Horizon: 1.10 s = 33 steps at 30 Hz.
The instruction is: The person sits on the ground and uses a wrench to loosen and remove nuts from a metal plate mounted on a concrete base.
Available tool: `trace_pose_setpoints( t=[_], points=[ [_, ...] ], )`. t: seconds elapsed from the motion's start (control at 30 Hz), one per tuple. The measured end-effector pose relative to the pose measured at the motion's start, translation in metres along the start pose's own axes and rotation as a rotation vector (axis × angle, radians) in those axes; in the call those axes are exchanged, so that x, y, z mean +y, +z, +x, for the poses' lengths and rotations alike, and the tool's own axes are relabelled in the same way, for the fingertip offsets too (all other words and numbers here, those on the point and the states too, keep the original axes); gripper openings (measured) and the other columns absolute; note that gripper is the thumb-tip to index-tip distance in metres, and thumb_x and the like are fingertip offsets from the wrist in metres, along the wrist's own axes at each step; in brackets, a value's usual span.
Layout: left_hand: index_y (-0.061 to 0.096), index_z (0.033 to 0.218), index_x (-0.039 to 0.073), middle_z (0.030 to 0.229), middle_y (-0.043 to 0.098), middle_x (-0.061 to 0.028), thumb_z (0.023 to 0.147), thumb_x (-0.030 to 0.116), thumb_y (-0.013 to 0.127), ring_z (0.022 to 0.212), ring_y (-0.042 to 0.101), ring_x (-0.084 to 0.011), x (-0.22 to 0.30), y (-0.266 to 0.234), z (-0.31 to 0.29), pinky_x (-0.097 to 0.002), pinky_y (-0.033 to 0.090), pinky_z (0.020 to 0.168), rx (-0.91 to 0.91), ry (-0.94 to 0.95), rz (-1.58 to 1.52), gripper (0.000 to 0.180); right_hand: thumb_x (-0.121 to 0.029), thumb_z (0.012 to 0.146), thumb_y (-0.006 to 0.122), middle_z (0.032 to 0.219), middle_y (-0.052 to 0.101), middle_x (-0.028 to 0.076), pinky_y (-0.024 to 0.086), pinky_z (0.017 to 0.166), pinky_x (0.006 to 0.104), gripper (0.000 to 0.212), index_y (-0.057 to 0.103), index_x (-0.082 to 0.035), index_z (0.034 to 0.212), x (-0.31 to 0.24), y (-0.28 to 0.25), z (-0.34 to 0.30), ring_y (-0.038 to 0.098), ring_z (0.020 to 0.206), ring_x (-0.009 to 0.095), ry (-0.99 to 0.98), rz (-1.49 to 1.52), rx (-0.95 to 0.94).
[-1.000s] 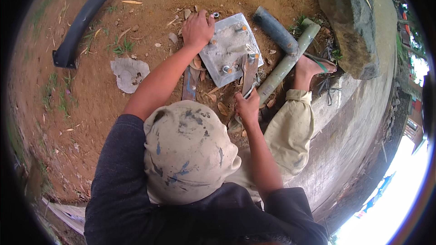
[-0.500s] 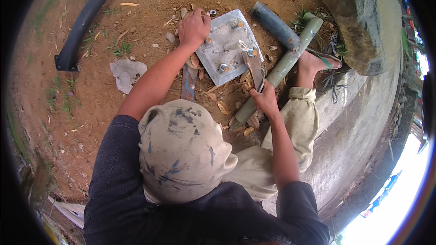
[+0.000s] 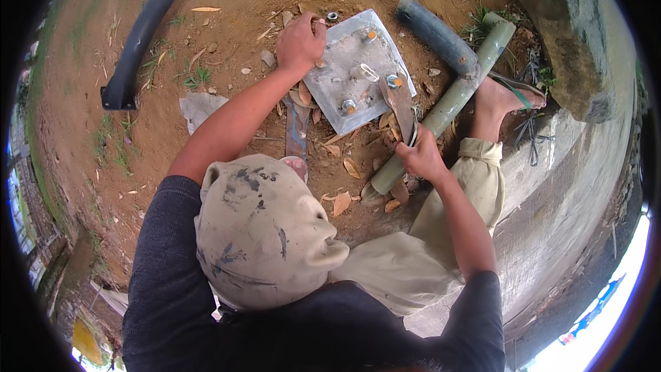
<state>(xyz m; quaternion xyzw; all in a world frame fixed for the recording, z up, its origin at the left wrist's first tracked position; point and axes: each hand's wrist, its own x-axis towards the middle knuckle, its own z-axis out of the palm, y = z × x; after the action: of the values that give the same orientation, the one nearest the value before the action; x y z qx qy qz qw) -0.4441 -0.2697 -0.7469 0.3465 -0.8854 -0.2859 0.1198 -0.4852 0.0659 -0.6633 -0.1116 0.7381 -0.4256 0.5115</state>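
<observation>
Curving down the upper left of the frame, a black pipe point(image 3: 142, 38) ended in a flange. At upper centre, the left hand point(image 3: 301, 45) rested, fingers bent, beside the grey square plate point(image 3: 336, 89) with 4 bolts; whether it gripped anything, I cannot tell. Right of centre, the right hand point(image 3: 422, 157) clasped a flat metal tool point(image 3: 397, 101), its tip near 1 bolt point(image 3: 394, 81). A green pipe point(image 3: 444, 111) slanted just beyond.
</observation>
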Motion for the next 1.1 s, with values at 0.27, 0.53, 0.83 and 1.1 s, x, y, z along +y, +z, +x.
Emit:
trace_pose_setpoints(
  t=[0.27,0.53,0.83,1.1],
  points=[
    [0.061,0.122,0.0,0.114,0.067,-0.0197,0.104,0.027,0.054,0.107,0.064,-0.0353,-0.003,0.003,-0.014,-0.0443,0.048,0.095,0.26,0.061,-0.34,0.033,-0.014,0.082,0.071,0.101,0.069,0.031,0.055,0.089,0.0459,0.052,0.057,0.007,0.127,0.02,-0.009,-0.005,0.071,0.1,0.038,-0.15,-0.341,0.231],
    [0.063,0.106,0.004,0.079,0.067,-0.0036,0.106,0.031,0.055,0.066,0.06,-0.011,-0.011,-0.023,-0.185,-0.0279,0.048,0.061,-0.587,0.005,-0.689,0.027,-0.027,0.085,0.071,0.086,0.072,0.022,0.056,0.07,0.0556,0.045,0.054,-0.01,0.124,0.004,0.039,-0.035,0.071,0.082,0.045,-0.01,-0.657,0.669],
    [0.043,0.147,0.006,0.134,0.061,-0.0156,0.112,0.047,0.034,0.114,0.067,-0.0283,0.11,0.032,-0.182,-0.044,0.06,0.088,-1.225,-0.394,-0.933,0.054,-0.026,0.088,0.066,0.075,0.071,0.019,0.055,0.061,0.0553,0.04,0.054,-0.009,0.123,0.031,0.028,-0.019,0.07,0.068,0.043,-0.197,-0.679,0.717],
    [0.06,0.108,0.002,0.097,0.065,-0.0068,0.113,0.04,0.038,0.091,0.066,-0.0195,0.118,0.046,-0.195,-0.0403,0.058,0.087,-1.0,-0.229,-0.86,0.044,-0.023,0.089,0.064,0.069,0.068,0.022,0.055,0.058,0.0552,0.032,0.047,-0.005,0.11,0.017,0.014,-0.017,0.069,0.065,0.045,-0.199,-0.724,0.502]
  ],
)
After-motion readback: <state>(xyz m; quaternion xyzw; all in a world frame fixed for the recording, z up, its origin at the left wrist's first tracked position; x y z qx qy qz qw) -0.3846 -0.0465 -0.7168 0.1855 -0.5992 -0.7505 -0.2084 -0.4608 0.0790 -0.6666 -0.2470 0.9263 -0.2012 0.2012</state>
